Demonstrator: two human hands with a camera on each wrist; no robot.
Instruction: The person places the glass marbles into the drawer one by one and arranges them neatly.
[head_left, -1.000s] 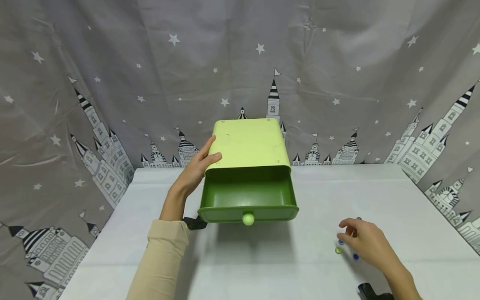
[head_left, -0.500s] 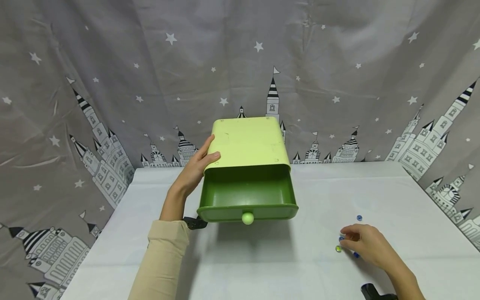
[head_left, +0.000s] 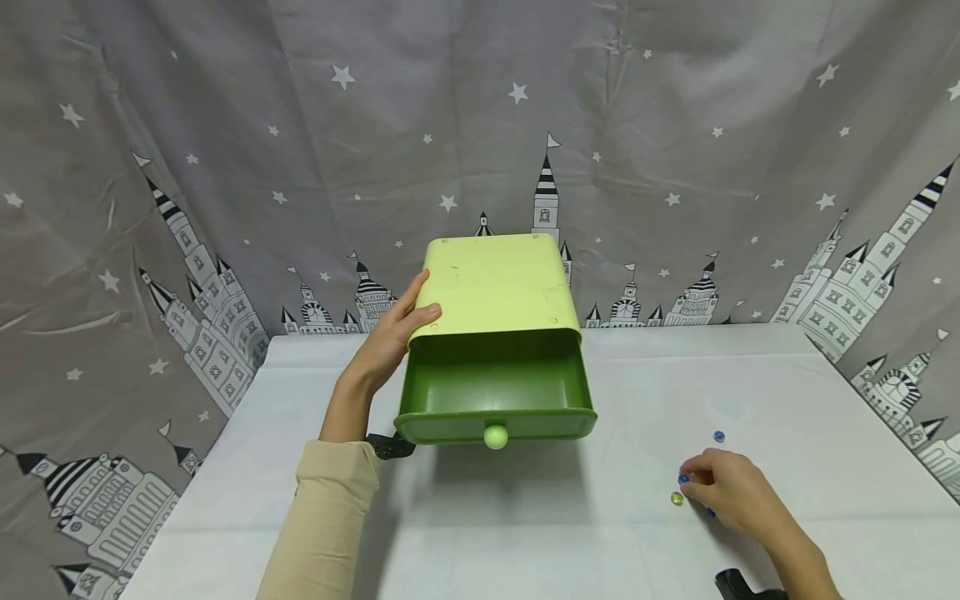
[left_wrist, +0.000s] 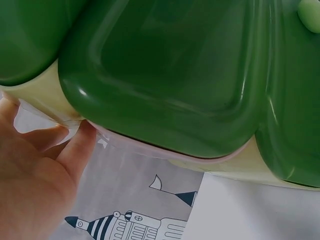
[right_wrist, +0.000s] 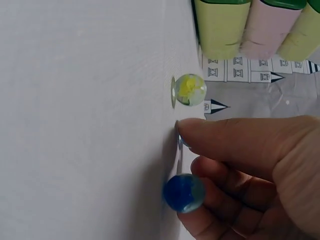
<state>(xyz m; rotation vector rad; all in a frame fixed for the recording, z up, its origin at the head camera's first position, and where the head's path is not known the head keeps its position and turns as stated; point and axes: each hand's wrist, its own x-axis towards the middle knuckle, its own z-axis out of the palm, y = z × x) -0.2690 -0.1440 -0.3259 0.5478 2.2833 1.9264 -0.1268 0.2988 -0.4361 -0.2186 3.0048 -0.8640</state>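
Observation:
A drawer unit with a yellow-green top [head_left: 498,283] stands at the middle of the table, its top green drawer [head_left: 495,387] pulled out, with nothing visible inside. My left hand [head_left: 382,346] rests against the unit's left side, fingers fairly straight, thumb over the top edge. At the right, my right hand [head_left: 731,492] pinches a blue marble [head_left: 683,478] at the table surface; thumb and fingers mostly cover it. Close by lie a yellow-green marble [head_left: 677,498] and a dark blue marble [right_wrist: 184,192]. Another blue marble [head_left: 719,436] lies farther back.
Below the top drawer, the left wrist view shows another green drawer front [left_wrist: 170,65] in a pink casing. A white cloth [head_left: 637,400] covers the table. Behind it hangs a grey curtain [head_left: 300,125] printed with castles and stars.
My right hand has lowered slightly and its thumb and index finger have closed on the blue marble. The far blue marble has come into fuller view. My left hand stays on the drawer unit.

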